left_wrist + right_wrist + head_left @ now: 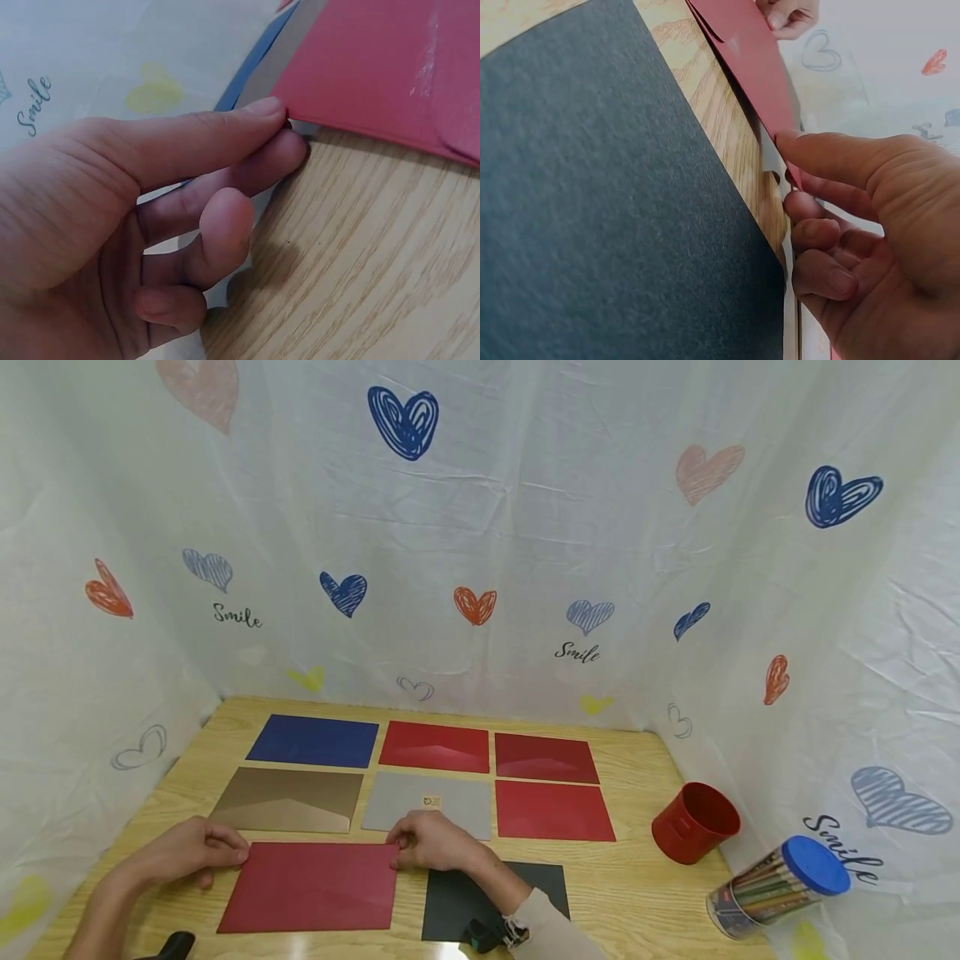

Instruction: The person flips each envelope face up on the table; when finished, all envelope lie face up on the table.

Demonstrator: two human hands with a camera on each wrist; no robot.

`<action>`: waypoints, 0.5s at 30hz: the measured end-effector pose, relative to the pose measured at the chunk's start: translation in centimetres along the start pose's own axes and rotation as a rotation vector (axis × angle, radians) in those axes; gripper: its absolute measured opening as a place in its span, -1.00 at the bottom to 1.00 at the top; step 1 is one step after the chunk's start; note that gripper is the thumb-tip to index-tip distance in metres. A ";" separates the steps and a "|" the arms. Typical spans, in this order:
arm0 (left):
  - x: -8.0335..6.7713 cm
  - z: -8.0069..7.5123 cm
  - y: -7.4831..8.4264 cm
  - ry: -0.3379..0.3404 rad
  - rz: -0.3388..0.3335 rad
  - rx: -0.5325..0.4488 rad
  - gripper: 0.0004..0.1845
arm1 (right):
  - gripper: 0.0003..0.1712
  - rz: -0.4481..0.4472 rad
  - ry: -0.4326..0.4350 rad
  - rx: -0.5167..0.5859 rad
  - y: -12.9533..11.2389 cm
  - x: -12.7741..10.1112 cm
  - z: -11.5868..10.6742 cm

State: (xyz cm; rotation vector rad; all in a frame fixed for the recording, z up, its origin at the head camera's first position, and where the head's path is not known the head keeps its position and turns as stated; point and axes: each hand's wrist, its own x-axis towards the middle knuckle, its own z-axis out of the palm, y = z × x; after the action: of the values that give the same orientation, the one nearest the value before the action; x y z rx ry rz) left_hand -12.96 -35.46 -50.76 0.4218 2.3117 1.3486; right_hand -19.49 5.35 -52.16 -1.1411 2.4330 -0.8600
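Note:
A dark pink-red envelope point(307, 889) lies across the front of the table between both hands. My left hand point(183, 853) pinches its far left corner between thumb and forefinger; the left wrist view shows the thumb on top of the envelope point(375, 75) and the other fingers curled loosely below. My right hand point(435, 843) pinches the far right corner, and the right wrist view shows that edge of the envelope point(754, 67) raised above the wood. Under my right forearm lies a black envelope point(457, 906). Just beyond my right fingers is a grey envelope point(457, 785) with a small label.
Behind the hands lie a brown envelope point(288, 797), a blue envelope point(313, 742) and several red envelopes, one bright red point(555, 810). At the right stand a red cup point(693, 822) and a blue-lidded tub of pencils point(776, 889). A heart-printed curtain point(517, 527) encloses the wooden table.

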 end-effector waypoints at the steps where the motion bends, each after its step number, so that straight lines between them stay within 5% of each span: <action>1: 0.0 0.0 0.0 0.006 -0.005 0.008 -0.77 | -0.70 -0.005 0.002 -0.020 0.0 0.0 0.0; 15: 0.7 0.0 0.4 0.037 -0.014 0.056 -0.73 | -0.72 0.011 0.037 -0.132 -0.3 0.1 0.2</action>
State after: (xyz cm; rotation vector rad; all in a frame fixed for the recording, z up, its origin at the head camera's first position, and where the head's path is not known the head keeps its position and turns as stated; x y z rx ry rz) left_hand -13.58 -34.94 -50.55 0.4015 2.3828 1.2978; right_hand -19.27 5.04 -52.10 -1.1658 2.5574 -0.7324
